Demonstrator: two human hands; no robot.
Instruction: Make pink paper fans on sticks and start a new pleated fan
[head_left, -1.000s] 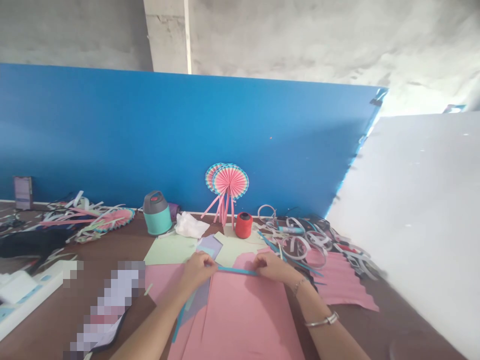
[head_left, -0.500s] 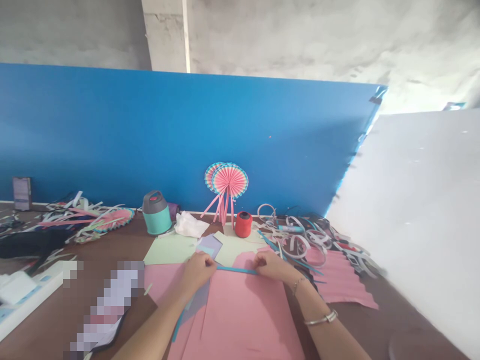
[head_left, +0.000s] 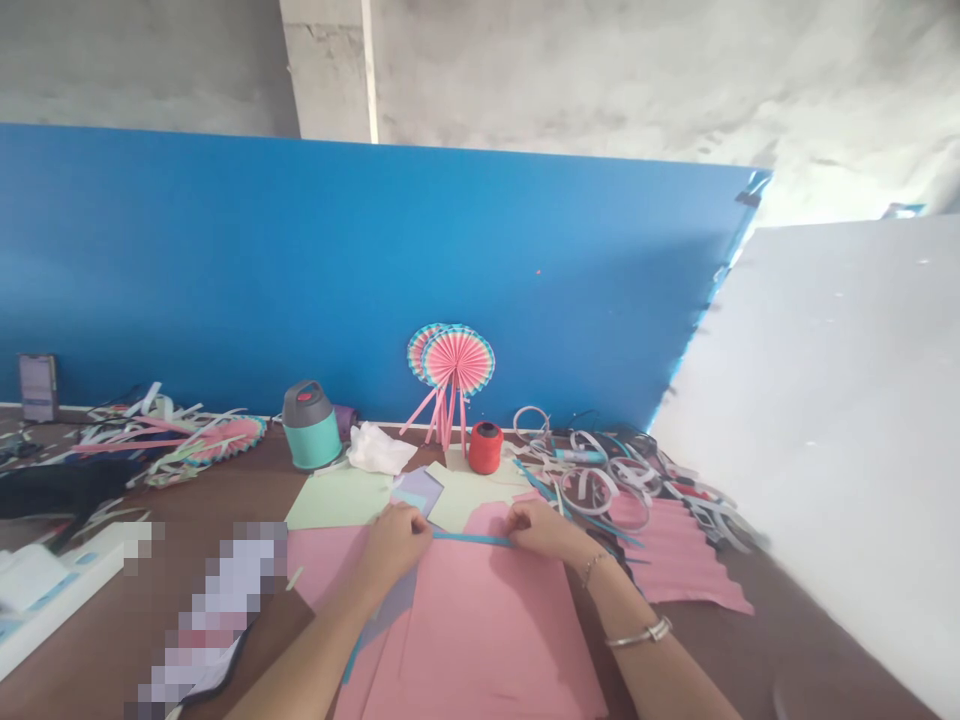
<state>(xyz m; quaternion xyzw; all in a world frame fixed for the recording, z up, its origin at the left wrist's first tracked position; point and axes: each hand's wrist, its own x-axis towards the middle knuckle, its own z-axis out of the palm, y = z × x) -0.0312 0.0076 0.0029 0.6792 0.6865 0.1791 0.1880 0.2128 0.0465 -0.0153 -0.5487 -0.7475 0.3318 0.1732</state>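
My left hand pinches the left end of a thin blue paper strip. At the strip's right end my right hand is closed on it too, wrist bearing a bracelet. The strip is stretched flat between both hands along the top edge of a pink paper sheet. Under the hands lie pale green sheets and a lilac paper piece.
A red thread spool, a teal lidded bottle, crumpled white tissue and pink paper fans stand by the blue board. Tape rolls and paper scraps crowd the right, a pleated pink sheet beside them. White panel at right.
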